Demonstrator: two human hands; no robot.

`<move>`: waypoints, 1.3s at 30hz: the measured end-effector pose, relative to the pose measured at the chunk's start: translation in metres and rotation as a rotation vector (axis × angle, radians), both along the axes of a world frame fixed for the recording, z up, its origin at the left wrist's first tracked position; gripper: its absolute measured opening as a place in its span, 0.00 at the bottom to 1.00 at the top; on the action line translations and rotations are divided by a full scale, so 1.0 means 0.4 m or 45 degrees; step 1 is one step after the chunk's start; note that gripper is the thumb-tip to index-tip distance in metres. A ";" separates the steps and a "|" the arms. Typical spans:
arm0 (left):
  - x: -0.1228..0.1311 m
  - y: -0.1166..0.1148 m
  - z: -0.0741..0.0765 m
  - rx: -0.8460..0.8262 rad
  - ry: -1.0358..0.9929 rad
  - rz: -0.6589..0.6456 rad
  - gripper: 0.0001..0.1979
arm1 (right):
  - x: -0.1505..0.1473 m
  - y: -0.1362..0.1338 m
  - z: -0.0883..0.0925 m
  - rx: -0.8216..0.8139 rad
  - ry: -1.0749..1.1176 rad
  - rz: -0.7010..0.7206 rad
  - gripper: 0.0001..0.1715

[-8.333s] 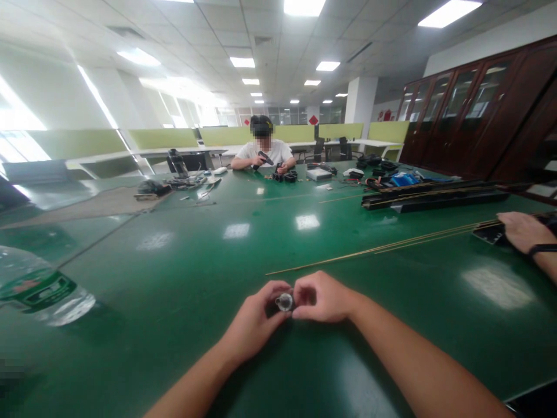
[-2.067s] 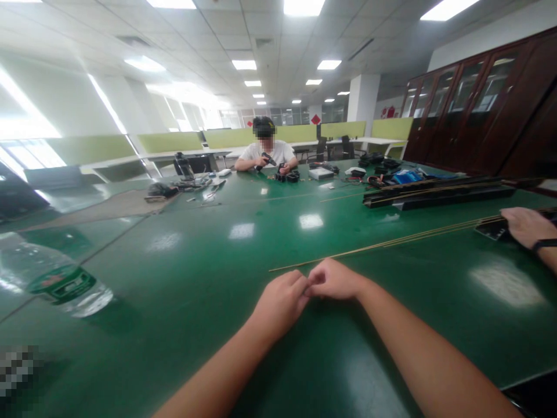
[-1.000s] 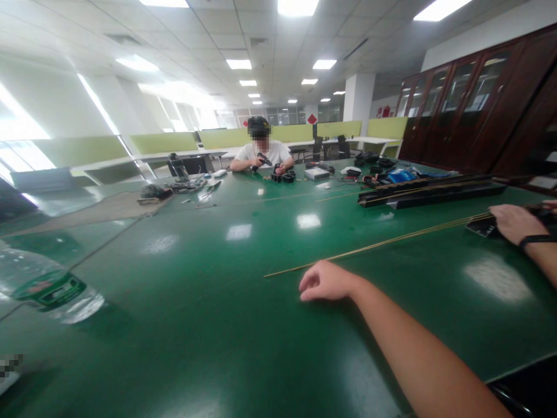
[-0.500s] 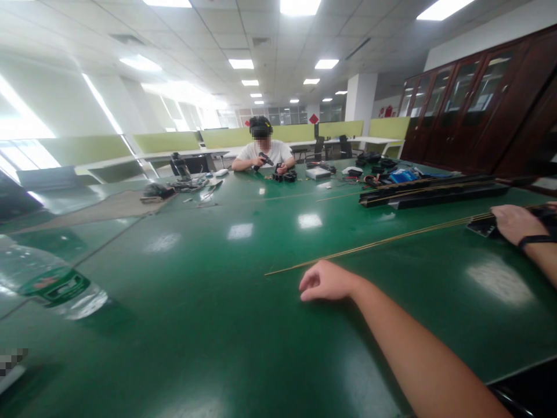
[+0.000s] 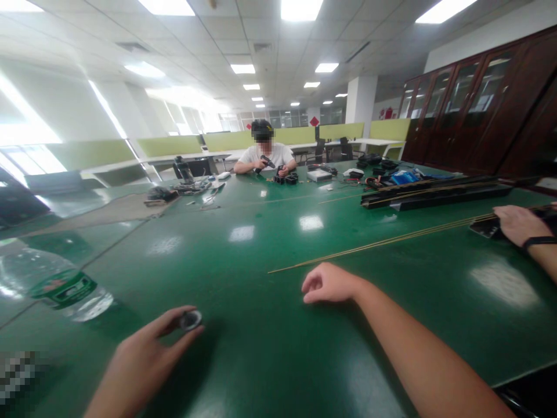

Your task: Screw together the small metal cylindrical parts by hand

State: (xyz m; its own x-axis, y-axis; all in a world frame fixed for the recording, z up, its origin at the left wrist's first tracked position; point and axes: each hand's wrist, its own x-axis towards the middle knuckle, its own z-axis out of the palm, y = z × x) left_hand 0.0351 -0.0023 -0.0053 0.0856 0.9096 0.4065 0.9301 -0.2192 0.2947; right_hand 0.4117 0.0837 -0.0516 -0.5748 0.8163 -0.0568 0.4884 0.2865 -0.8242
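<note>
My left hand (image 5: 141, 360) is low at the left and pinches a small round metal part (image 5: 191, 320) between thumb and fingertips, just above the green table (image 5: 243, 273). My right hand (image 5: 328, 283) rests on the table near the middle, fingers curled loosely inward, nothing visible in it. Thin brass rods (image 5: 391, 239) lie just beyond that hand, running to the right.
A plastic water bottle (image 5: 56, 284) lies at the left. Another person's hand with a black wristband (image 5: 520, 225) rests on a dark object at the right edge. Long black rails (image 5: 430, 194) lie farther back. A seated person (image 5: 265, 155) works with tools at the far end.
My left hand, out of view half a second ago, has come back in at the lower left holding the small round part. My right hand has stayed in place.
</note>
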 end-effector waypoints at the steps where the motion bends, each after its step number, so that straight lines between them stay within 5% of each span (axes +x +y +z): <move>1: 0.036 0.023 -0.004 -0.082 -0.011 -0.054 0.12 | 0.000 0.000 0.000 -0.004 -0.002 0.000 0.24; 7: 0.298 0.120 -0.004 -0.405 -0.188 -0.472 0.13 | -0.007 0.002 -0.003 0.062 0.034 -0.015 0.21; 11: 0.373 0.145 -0.045 -0.461 -0.392 -0.603 0.13 | -0.013 0.003 -0.010 0.113 0.094 -0.009 0.15; 17: 0.368 0.136 -0.099 -0.571 -0.635 -0.719 0.17 | -0.023 0.000 -0.017 0.086 0.139 -0.024 0.15; 21: 0.369 0.127 -0.097 -0.700 -0.910 -0.710 0.22 | -0.033 -0.002 -0.023 0.078 0.177 -0.055 0.16; 28: 0.367 0.140 -0.097 -0.787 -1.059 -0.706 0.15 | -0.051 -0.017 -0.013 0.103 0.225 -0.102 0.17; 33: 0.357 0.146 -0.103 -0.621 -1.176 -0.651 0.17 | -0.056 -0.027 -0.004 0.149 0.180 -0.086 0.16; 39: 0.328 0.155 -0.097 -0.256 -0.829 -0.508 0.11 | -0.051 -0.024 -0.016 0.205 0.136 -0.090 0.18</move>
